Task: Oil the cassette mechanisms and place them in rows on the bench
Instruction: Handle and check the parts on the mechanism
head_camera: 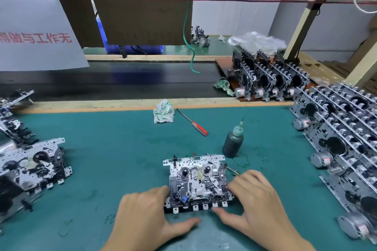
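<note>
The mechanism (pixel 196 182) lay flat on the green mat (pixel 114 149), near its front edge and about midway across, face up with both reel hubs showing. Its long axis ran left to right; the row of white key tabs pointed toward the person and the perforated metal edge pointed away, toward the belt (pixel 122 79).

The left hand (pixel 142 216) grasped the mechanism's left end, fingers curled against its side and thumb stretched along the mat just below the tabs. The right hand (pixel 259 204) grasped the right end the same way, fingers bent over the corner and thumb reaching in under the front edge.

A thin tool (pixel 232 170) poked out from beside the right-hand fingers, at the mechanism's far right corner. Just beyond that corner stood the oil bottle (pixel 233 142), upright, its needle tip tilted slightly right, with oil smears on the mat beside it. Farther back lay a red-handled screwdriver (pixel 192 122), running diagonally, and a crumpled rag (pixel 163 113) near the wooden rail (pixel 122 105).

Open mat stretched to the left of the mechanism as far as a pile of mechanisms (pixel 30 167) at the left edge. To the right, a narrower strip of mat separated it from the rows (pixel 342 138) of mechanisms standing on edge.
</note>
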`<state>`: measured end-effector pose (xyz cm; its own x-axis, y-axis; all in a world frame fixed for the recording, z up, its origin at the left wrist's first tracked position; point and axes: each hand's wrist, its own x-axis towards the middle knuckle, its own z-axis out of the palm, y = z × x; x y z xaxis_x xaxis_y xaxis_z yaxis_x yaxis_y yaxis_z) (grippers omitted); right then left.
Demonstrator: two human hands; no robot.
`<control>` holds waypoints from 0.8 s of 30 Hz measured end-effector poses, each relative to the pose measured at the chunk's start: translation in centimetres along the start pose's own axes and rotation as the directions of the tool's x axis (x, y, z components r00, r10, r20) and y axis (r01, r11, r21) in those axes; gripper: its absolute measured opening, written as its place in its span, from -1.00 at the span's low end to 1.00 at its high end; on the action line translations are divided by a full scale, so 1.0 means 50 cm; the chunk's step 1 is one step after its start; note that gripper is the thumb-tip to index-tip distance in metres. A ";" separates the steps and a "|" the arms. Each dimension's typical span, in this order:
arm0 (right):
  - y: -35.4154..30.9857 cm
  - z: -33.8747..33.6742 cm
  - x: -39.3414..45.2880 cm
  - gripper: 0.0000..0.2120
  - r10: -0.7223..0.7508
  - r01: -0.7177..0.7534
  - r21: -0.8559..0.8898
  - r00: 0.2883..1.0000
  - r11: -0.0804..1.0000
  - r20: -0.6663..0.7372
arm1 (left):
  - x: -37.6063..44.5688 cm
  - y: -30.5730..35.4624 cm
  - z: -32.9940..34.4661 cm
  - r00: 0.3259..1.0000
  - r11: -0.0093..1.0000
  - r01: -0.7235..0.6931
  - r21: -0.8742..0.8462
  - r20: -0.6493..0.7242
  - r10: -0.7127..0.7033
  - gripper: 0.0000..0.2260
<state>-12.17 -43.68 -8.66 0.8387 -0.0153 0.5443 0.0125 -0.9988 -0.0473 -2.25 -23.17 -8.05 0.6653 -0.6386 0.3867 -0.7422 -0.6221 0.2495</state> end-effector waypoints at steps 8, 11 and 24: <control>-0.011 0.014 -0.004 -0.53 0.013 -0.012 0.069 1.000 0.998 -0.016 | 0.011 -0.009 0.016 0.993 0.997 0.074 -0.029 -0.094 -0.076 -0.44; -0.009 0.017 -0.008 -0.55 0.033 -0.031 0.047 0.999 0.998 -0.043 | 0.012 -0.019 0.013 0.998 0.998 0.017 -0.058 -0.057 -0.020 -0.44; 0.002 0.016 -0.011 -0.54 0.015 -0.012 0.092 1.000 0.996 -0.027 | 0.007 -0.029 0.010 0.992 0.991 -0.107 -0.080 -0.069 0.102 -0.45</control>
<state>-12.20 -43.74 -9.65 0.8236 -0.0315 0.5664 0.0523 -0.9900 -0.1312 -0.90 -22.70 -8.72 0.5789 -0.6662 0.4702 -0.8134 -0.5117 0.2766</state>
